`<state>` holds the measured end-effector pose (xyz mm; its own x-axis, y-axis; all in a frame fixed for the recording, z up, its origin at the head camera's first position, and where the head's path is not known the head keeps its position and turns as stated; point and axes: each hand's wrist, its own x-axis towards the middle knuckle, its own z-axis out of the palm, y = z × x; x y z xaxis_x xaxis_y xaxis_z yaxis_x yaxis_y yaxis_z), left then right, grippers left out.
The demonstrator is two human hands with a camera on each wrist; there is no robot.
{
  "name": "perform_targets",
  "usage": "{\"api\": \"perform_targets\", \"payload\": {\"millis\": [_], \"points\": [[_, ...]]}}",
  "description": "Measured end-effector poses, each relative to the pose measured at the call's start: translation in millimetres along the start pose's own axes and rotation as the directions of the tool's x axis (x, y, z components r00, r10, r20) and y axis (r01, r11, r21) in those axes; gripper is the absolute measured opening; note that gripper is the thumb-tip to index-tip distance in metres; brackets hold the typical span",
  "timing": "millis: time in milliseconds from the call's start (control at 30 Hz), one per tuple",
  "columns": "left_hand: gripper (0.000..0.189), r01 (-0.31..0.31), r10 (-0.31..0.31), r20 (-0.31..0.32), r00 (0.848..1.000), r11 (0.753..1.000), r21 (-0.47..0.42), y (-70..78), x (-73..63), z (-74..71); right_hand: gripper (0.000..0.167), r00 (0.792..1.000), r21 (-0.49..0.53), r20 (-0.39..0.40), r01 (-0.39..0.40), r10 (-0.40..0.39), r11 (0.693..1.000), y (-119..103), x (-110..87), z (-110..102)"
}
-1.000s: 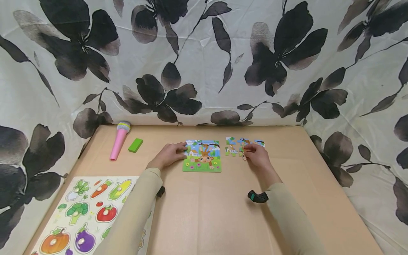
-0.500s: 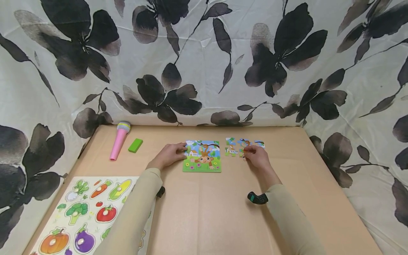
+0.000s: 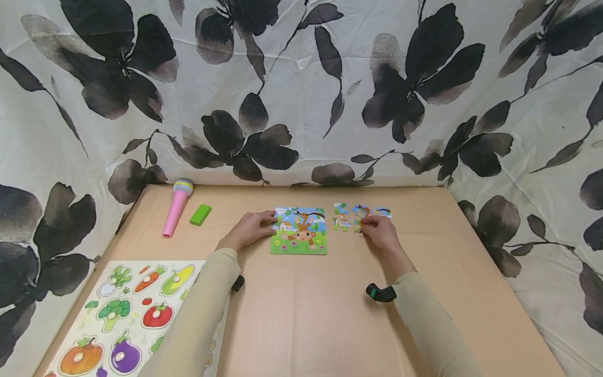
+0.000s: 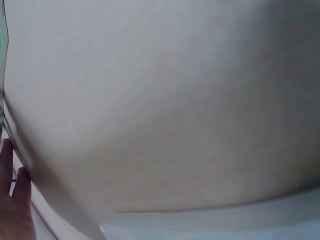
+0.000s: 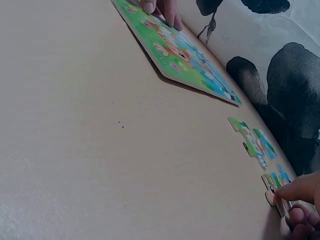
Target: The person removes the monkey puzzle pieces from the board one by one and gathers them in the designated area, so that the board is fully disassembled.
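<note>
A square puzzle board [image 3: 301,230] with a monkey picture lies at the back middle of the table. My left hand [image 3: 249,228] rests at its left edge, thumb and fingertips touching it, as the right wrist view also shows. To the board's right, several small jigsaw pieces [image 3: 341,217] lie in loose groups. My right hand [image 3: 380,229] pinches a jigsaw piece [image 5: 272,192] low over the table, index finger on top and the other fingers curled. That hand partly hides the pieces around it. Only a few straight left fingers [image 4: 21,187] show in the left wrist view.
A pink toy microphone [image 3: 177,207] and a green block [image 3: 200,214] lie at the back left. A vegetable knob puzzle [image 3: 136,285] covers the front left, partly under the left sleeve. A floral cloth [image 3: 301,104] rises behind the table.
The piece under my right fingers has shifted slightly and is now more hidden by them. My left hand and the board stay in place.
</note>
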<state>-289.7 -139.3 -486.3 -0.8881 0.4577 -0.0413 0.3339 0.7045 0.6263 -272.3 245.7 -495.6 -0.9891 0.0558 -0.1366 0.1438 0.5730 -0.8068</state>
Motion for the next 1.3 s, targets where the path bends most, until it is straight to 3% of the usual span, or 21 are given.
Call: {"api": "perform_targets", "payload": {"millis": [167,300,433,667,933,1133,1300], "points": [[0.042,0.011,-0.011,0.005,1.0,1.0,0.001,0.1,1.4,0.1,0.032,1.0,0.028,-0.012,-0.009,0.01,1.0,-7,2.0,0],[0.042,0.026,-0.026,0.006,1.0,1.0,0.008,2.3,2.3,-0.8,0.036,0.999,-0.002,0.005,0.051,-0.051,0.999,-25,1.8,1],[0.041,0.039,-0.039,0.0,0.999,0.999,0.009,3.7,2.4,-1.4,0.039,0.99,0.004,0.08,0.12,-0.12,0.993,-49,-2.4,9],[0.041,0.037,-0.037,-0.004,0.999,0.999,0.006,3.7,1.9,-1.5,0.041,0.967,0.066,0.199,0.147,-0.157,0.987,-75,-7.6,40],[0.042,0.03,-0.03,0.001,1.0,1.0,0.005,3.5,1.7,-1.1,0.039,0.959,0.108,0.254,0.101,-0.126,0.989,-75,-10.5,73],[0.042,0.025,-0.025,0.005,1.0,1.0,0.012,2.3,2.0,-0.3,0.04,0.971,0.061,0.215,0.093,-0.104,0.994,-68,-9.3,86],[0.041,0.014,-0.014,-0.004,1.0,1.0,0.012,1.8,0.7,1.0,0.043,0.969,0.051,0.206,0.132,-0.14,0.99,-66,-8.5,90]]}}
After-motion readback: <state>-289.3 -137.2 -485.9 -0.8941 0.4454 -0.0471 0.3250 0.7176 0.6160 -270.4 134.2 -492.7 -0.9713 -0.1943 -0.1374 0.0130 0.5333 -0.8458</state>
